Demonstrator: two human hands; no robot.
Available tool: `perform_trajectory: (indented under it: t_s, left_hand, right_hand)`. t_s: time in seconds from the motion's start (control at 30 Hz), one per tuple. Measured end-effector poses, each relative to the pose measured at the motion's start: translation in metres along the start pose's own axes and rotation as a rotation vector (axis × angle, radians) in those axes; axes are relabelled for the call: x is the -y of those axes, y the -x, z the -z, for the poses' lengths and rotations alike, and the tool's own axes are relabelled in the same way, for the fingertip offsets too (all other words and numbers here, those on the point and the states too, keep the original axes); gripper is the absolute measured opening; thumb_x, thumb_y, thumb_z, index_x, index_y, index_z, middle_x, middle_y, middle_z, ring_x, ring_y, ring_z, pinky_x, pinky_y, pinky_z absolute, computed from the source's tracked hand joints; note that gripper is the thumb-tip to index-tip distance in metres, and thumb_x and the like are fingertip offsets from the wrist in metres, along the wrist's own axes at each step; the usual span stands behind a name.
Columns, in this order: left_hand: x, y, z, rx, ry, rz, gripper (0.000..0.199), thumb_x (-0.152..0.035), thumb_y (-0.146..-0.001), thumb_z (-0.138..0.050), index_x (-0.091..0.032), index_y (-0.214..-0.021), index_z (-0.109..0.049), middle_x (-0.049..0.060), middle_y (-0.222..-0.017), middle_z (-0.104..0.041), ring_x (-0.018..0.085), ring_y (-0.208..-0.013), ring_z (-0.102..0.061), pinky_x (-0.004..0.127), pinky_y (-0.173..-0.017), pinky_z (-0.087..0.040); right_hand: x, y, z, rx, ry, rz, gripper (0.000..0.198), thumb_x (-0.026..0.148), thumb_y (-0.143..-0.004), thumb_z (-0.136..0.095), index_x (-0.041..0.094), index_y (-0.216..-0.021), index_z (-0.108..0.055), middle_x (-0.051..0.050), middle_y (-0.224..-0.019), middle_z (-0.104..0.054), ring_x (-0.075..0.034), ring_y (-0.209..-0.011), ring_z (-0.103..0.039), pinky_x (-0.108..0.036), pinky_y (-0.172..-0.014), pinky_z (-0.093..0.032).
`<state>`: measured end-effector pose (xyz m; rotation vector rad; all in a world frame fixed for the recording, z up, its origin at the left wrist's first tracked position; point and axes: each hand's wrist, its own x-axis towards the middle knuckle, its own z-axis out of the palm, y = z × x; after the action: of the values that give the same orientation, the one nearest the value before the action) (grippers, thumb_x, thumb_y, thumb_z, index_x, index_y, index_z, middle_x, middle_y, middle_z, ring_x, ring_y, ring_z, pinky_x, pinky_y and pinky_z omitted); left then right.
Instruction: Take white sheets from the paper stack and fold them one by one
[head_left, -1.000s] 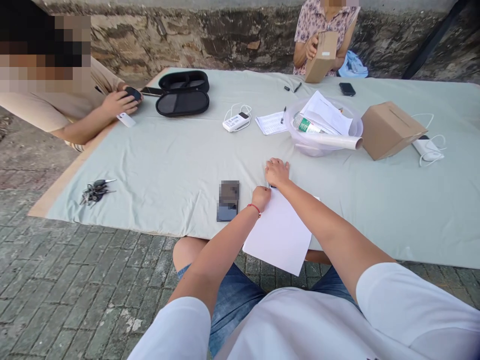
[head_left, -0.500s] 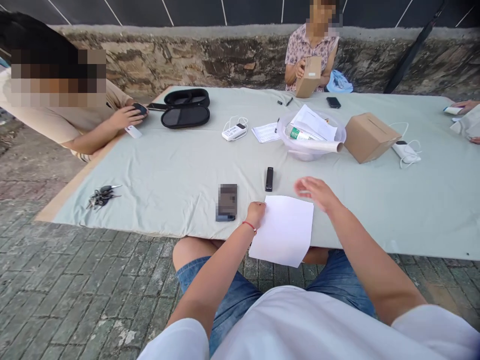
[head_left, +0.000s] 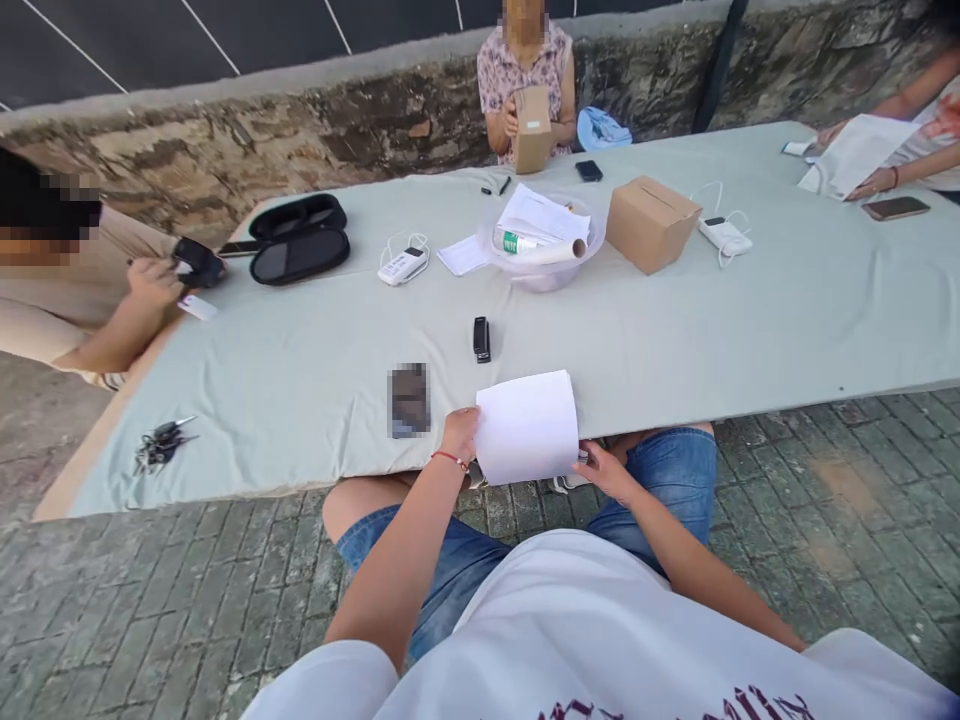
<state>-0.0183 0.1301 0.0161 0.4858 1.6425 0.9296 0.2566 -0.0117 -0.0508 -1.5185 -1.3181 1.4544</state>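
A sheet of white paper point(head_left: 526, 428) curves over the near table edge above my lap. My left hand point(head_left: 459, 437), with a red string at its wrist, pinches the paper's left edge. At the lower right corner, my right hand point(head_left: 604, 472) has its thumb and fingers closed on the paper; part of the fingers is behind the sheet. Just beyond the paper lies a black stapler point(head_left: 481, 340). A blurred-out dark rectangular item point(head_left: 409, 400) rests left of it, near my left hand.
Keys point(head_left: 161, 445) lie at the left, with an open black case point(head_left: 300, 240) farther back. A plastic basin point(head_left: 544, 270) of papers, a cardboard box point(head_left: 652, 225) and white corded devices point(head_left: 405, 265) stand across the table point(head_left: 675, 340). Other people sit left, opposite and right.
My right hand has come down from above the table to the paper's lower right corner. The sheet now bends upward and has shifted. My view has turned to the right.
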Motion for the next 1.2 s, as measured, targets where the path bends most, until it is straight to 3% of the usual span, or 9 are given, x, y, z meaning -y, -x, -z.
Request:
perform_trajectory:
  t_s: [0.13,0.27,0.33,0.43,0.53,0.73,0.93,1.1,1.2]
  left_hand:
    - [-0.003,0.010,-0.004,-0.051,0.038,0.013,0.018,-0.013,-0.078,-0.063,-0.019,-0.064,-0.052,-0.001,-0.051,-0.050,0.017,-0.052,-0.053,0.031,-0.060,-0.047]
    - [-0.005,0.018,-0.018,-0.044,0.111,0.017,0.012,-0.017,-0.087,-0.055,-0.017,-0.075,-0.057,0.002,-0.063,-0.060,0.017,-0.062,-0.061,0.033,-0.070,-0.051]
    - [-0.005,0.024,-0.026,0.050,0.198,0.011,0.014,-0.023,-0.091,-0.053,-0.016,-0.080,-0.060,0.003,-0.070,-0.065,0.017,-0.070,-0.065,0.032,-0.075,-0.053]
    - [0.002,0.038,-0.030,0.319,0.309,0.075,0.025,-0.037,-0.093,-0.054,-0.016,-0.082,-0.062,0.006,-0.074,-0.069,0.019,-0.079,-0.069,0.032,-0.079,-0.055]
    - [0.021,0.053,-0.018,0.499,0.234,0.138,0.026,-0.041,-0.086,-0.063,-0.015,-0.089,-0.066,0.009,-0.081,-0.072,0.023,-0.088,-0.071,0.035,-0.082,-0.057]
    - [0.062,0.073,0.016,0.459,0.063,0.102,0.042,-0.030,-0.061,-0.087,-0.011,-0.094,-0.070,0.015,-0.095,-0.075,0.030,-0.095,-0.071,0.042,-0.088,-0.056]
    - [0.070,0.078,0.012,0.298,0.216,0.059,0.046,-0.032,-0.060,-0.088,-0.012,-0.098,-0.071,0.013,-0.096,-0.076,0.028,-0.092,-0.071,0.042,-0.090,-0.056]
    - [0.068,0.078,0.012,0.385,0.250,0.059,0.042,-0.035,-0.063,-0.084,-0.011,-0.094,-0.071,0.014,-0.098,-0.075,0.028,-0.096,-0.070,0.039,-0.091,-0.053]
    - [0.065,0.081,0.013,0.414,0.202,0.014,0.045,-0.036,-0.063,-0.083,-0.011,-0.098,-0.069,0.014,-0.098,-0.074,0.027,-0.095,-0.069,0.037,-0.090,-0.052]
  right_hand:
    - [0.000,-0.007,-0.014,0.002,-0.116,0.001,0.054,0.053,-0.076,-0.071,0.020,-0.118,-0.066,-0.006,-0.114,-0.072,-0.027,-0.105,-0.065,-0.043,-0.096,-0.050]
    - [0.008,0.000,-0.003,-0.072,-0.233,-0.075,0.052,0.053,-0.072,-0.074,0.018,-0.111,-0.070,-0.006,-0.104,-0.074,-0.026,-0.092,-0.069,-0.040,-0.085,-0.055]
    - [0.014,0.003,0.004,-0.117,-0.346,-0.123,0.051,0.053,-0.071,-0.075,0.017,-0.107,-0.071,-0.007,-0.101,-0.075,-0.024,-0.086,-0.070,-0.038,-0.080,-0.056]
    - [0.020,0.007,0.011,-0.207,-0.514,-0.194,0.047,0.049,-0.069,-0.079,0.016,-0.101,-0.072,-0.009,-0.099,-0.076,-0.024,-0.081,-0.071,-0.035,-0.075,-0.056]
    - [0.020,0.012,0.014,-0.235,-0.619,-0.266,0.045,0.046,-0.065,-0.083,0.014,-0.096,-0.073,-0.010,-0.096,-0.077,-0.024,-0.079,-0.071,-0.034,-0.072,-0.057]
    - [0.013,0.030,0.014,-0.266,-0.659,-0.265,0.043,0.043,-0.069,-0.083,0.018,-0.101,-0.070,-0.008,-0.102,-0.076,-0.022,-0.085,-0.071,-0.031,-0.073,-0.057]
    - [0.011,0.036,0.012,-0.140,-0.619,-0.272,0.048,0.046,-0.073,-0.079,0.017,-0.110,-0.069,-0.010,-0.108,-0.075,-0.024,-0.092,-0.071,-0.035,-0.081,-0.057]
    - [0.012,0.033,0.026,-0.329,-0.378,-0.186,0.050,0.049,-0.076,-0.073,0.019,-0.116,-0.068,-0.008,-0.117,-0.072,-0.029,-0.103,-0.069,-0.041,-0.089,-0.057]
    - [0.012,0.036,0.046,-0.422,-0.369,-0.189,0.046,0.044,-0.076,-0.072,0.020,-0.115,-0.068,-0.007,-0.119,-0.072,-0.028,-0.106,-0.069,-0.040,-0.090,-0.057]
